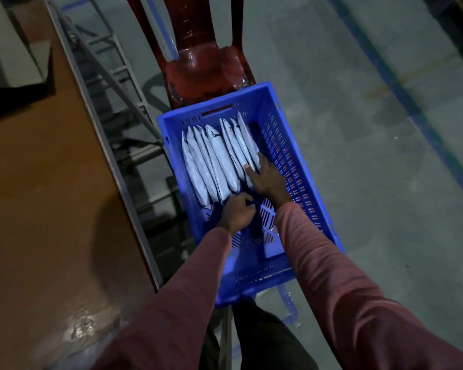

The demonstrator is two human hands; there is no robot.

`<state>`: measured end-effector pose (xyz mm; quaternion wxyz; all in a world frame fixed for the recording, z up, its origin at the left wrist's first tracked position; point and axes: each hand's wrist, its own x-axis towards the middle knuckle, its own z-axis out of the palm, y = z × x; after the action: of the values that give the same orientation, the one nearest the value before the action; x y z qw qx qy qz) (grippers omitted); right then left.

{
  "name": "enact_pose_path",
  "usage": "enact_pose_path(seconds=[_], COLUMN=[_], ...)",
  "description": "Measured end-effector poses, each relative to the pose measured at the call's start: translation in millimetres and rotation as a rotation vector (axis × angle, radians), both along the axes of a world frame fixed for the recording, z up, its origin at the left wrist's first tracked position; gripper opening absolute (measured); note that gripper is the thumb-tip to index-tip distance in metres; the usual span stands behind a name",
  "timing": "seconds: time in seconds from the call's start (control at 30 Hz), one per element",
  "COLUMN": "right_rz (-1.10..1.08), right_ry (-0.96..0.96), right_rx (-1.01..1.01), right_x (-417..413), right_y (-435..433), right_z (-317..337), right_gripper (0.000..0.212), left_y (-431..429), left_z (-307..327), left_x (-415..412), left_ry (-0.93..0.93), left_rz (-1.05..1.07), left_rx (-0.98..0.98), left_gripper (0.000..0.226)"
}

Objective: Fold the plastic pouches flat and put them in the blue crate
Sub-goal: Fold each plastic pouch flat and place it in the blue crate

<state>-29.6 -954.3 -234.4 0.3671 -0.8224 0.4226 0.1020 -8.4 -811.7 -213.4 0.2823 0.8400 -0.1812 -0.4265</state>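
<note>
A blue crate (300, 156) with slotted walls sits on a red chair. Inside it, several folded grey-white plastic pouches (214, 158) stand on edge in a row, filling the far left part. My right hand (265, 174) is inside the crate at the right end of the row, its thumb and fingers around the outermost pouch (247, 142). My left hand (237, 212) is lower in the crate at the near ends of the pouches, fingers curled against them. Whether it holds one is hidden.
The red plastic chair (206, 65) carries the crate. A brown table top (38, 182) with a metal edge runs along the left, with a grey metal frame (112, 76) beside it. Grey concrete floor (385, 129) with blue lines lies to the right.
</note>
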Motion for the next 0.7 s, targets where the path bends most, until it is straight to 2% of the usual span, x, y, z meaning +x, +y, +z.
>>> enact_pose_path(seconds=[0.17,0.4,0.53,0.7], right_rz=[0.044,0.131,0.172,0.150], right_ry=[-0.017,0.000,-0.033,-0.169], right_rx=[-0.086,-0.214,-0.276,-0.327], right_x=[-20,-62,-86,-108], right_y=[13,47,68,107], right_z=[20,52,73,107], right_gripper=[0.076,0.067,0.063,0.056], left_y=[13,46,79,129], left_z=[23,69,108,153], left_x=[6,1,-8,-23], left_ry=[0.002,-0.163,-0.386,-0.733], left_rz=[0.015,-0.048,-0.176,-0.250], left_rx=[-0.009,-0.024,-0.019,-0.150], left_gripper=[0.038,0.030,0.034,0.037])
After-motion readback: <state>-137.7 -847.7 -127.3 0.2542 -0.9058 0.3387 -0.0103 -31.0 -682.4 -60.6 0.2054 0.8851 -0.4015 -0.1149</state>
